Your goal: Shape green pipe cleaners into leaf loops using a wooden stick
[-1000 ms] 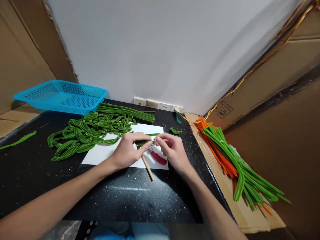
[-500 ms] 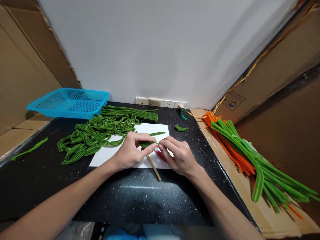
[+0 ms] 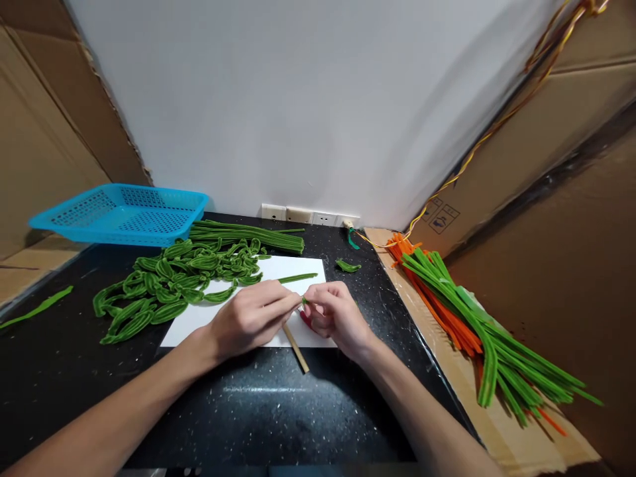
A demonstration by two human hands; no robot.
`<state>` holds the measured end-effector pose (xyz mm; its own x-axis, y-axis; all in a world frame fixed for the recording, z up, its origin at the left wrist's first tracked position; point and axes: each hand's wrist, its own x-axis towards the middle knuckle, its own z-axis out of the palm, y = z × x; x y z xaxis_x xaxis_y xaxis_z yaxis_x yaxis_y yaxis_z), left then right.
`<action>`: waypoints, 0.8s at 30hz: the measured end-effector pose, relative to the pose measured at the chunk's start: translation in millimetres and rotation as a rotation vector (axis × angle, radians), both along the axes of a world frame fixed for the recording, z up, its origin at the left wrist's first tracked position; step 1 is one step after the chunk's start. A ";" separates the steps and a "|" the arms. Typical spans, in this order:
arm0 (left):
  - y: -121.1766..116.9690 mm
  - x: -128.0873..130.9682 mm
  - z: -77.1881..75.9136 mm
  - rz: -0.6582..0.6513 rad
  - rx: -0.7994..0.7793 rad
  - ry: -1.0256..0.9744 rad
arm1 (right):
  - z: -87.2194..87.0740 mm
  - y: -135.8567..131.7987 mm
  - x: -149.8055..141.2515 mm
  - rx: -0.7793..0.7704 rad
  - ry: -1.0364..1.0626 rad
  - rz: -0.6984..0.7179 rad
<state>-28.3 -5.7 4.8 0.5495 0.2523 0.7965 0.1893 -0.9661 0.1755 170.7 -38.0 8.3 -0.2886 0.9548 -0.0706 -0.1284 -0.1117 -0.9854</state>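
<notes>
Both hands meet over a sheet of white paper. My left hand is closed, its fingers covering most of a green pipe cleaner leaf. My right hand pinches the tip of that leaf, the only part showing. Beneath the hands lies a red-handled tool, mostly hidden, so its kind is unclear. A thin wooden stick pokes out below them over the paper's front edge. Just beyond the fingers, a straight green pipe cleaner rests on the paper.
Many looped green leaves are heaped on the left, before a bundle of green pipe cleaners and a blue basket. One leaf lies behind the right hand. Green and orange pipe cleaners lie on cardboard at right.
My left hand has rolled over, back upward, hiding the leaf body that showed before. The right fingers have curled in more tightly at its tip. The whole view has shifted slightly.
</notes>
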 end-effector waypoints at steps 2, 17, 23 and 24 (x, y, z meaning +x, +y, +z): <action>-4.3 6.7 1.5 0.007 -0.399 -0.063 | -0.5 -2.9 3.0 0.396 -0.294 -0.129; -8.6 13.4 9.6 -0.156 -1.054 -0.190 | -1.1 -11.1 13.6 1.191 -0.728 -0.211; -4.1 7.5 4.5 0.045 -0.324 -0.063 | -7.3 -7.7 -6.3 0.236 -0.147 -0.191; -1.9 5.3 2.5 0.040 -0.148 -0.010 | -7.0 -5.8 -8.4 0.062 -0.023 -0.161</action>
<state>-23.0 -7.6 7.3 0.5290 0.3891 0.7542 0.2248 -0.9212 0.3176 162.3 -43.9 1.4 -0.1307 0.9913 -0.0148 -0.1168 -0.0302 -0.9927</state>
